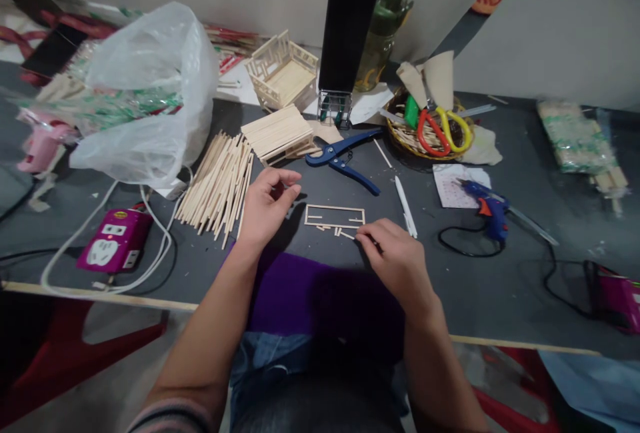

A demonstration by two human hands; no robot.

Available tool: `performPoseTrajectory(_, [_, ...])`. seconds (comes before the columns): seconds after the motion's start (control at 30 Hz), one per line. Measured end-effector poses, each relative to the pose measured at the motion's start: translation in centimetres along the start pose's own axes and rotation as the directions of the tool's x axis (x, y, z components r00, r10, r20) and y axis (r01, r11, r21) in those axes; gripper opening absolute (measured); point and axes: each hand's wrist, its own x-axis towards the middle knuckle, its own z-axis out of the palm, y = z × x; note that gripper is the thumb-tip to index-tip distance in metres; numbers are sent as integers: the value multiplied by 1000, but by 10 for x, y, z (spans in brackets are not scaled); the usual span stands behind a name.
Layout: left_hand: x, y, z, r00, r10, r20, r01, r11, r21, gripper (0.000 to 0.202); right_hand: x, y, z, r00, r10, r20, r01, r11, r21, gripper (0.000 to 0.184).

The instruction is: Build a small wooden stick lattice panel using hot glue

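A small rectangular frame of thin wooden sticks (335, 207) lies flat on the dark table, with short stick bits inside it. Several short cut stick pieces (338, 232) are scattered along its near side. My right hand (395, 256) is at the frame's near right corner, thumb and finger pinched at the end of a short wooden stick piece (347, 236). To the left of the frame, my left hand (270, 206) hovers with curved fingers, a small gap between thumb and forefinger and nothing visible in it. Beside it is a pile of wooden sticks (220, 183).
Behind the frame lie a blue cutter (345, 156), a slatted stick panel (277, 133) and a stick-built model (287, 76). A phone (349, 26) stands upright. At right are a white pen (405, 206), a basket with scissors (425, 143) and a glue gun (493, 213); a purple power box (115, 240) is left.
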Motion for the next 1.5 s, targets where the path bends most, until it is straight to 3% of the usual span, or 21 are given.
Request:
performPoseTrajectory(0.37, [-2, 5, 1, 998, 48, 42, -52, 994, 94, 6, 5, -9, 20, 986, -136, 98, 147, 982, -122, 14])
performPoseTrajectory(1.1, [-2, 3, 1, 998, 48, 34, -50, 997, 52, 7, 7, -14, 26, 972, -199, 129, 220, 959, -178, 15])
performPoseTrajectory(1.33, [-2, 2, 2, 998, 36, 43, -38, 998, 56, 7, 7, -16, 23, 966, -186, 181, 200, 978, -61, 13])
performPoseTrajectory(1.5, [-2, 1, 2, 998, 35, 60, -38, 998, 58, 8, 17, -15, 14, 974, -175, 142, 171, 984, 40, 14])
